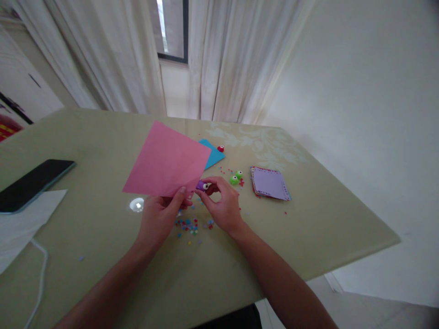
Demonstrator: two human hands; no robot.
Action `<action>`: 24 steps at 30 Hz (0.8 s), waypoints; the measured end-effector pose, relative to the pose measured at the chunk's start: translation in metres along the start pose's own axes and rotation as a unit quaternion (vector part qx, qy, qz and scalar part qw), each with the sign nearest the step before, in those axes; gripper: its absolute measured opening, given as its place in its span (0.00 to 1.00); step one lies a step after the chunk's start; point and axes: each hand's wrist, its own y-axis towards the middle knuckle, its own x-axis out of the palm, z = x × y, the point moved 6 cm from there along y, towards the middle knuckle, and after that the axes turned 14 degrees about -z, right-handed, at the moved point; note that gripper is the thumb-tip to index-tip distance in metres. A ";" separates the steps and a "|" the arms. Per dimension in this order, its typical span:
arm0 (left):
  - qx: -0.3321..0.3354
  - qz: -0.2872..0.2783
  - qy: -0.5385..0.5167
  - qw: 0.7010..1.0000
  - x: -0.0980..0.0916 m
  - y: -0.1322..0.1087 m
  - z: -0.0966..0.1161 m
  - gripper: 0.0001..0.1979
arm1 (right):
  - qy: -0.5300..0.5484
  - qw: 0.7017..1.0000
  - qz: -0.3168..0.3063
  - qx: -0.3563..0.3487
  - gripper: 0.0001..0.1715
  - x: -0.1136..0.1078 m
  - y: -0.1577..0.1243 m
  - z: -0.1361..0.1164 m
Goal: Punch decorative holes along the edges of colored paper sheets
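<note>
while the right hand [224, 203] pinches a little purple punch [202, 185] between thumb and forefinger, the left hand [164, 212] grips a pink sheet [168, 162], thumb on top and fingers beneath. the punch sits at the sheet's near right corner, its white eye showing; whether the paper is properly inside its mouth, i can't tell from here. i'd judge the step in hand to be lining up a cut along that edge, and the next move calls for a firm squeeze with the paper kept steady. the sheet is plain and fairly flat, tilted above the table [99, 228], most of it unsupported, so it may well flap. below the hands lies scattered confetti [188, 225], red, blue and pale. just beyond the right hand are two green punches [236, 177], then a blue sheet [213, 155] with a red punch [221, 148] beside it. off to the right rests a lilac-topped stack [270, 183], its edges notched.
</note>
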 end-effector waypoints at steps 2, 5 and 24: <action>0.000 0.006 0.020 1.000 -0.002 -0.001 0.000 0.19 | 0.001 1.000 -0.005 0.000 0.14 0.001 0.000 0.001; -0.003 0.013 0.041 0.999 -0.004 -0.002 0.000 0.19 | 0.006 1.000 -0.015 0.003 0.13 0.002 0.000 0.002; -0.013 0.019 0.049 0.999 -0.003 -0.004 0.003 0.17 | -0.015 1.000 0.012 -0.003 0.14 -0.002 0.000 -0.003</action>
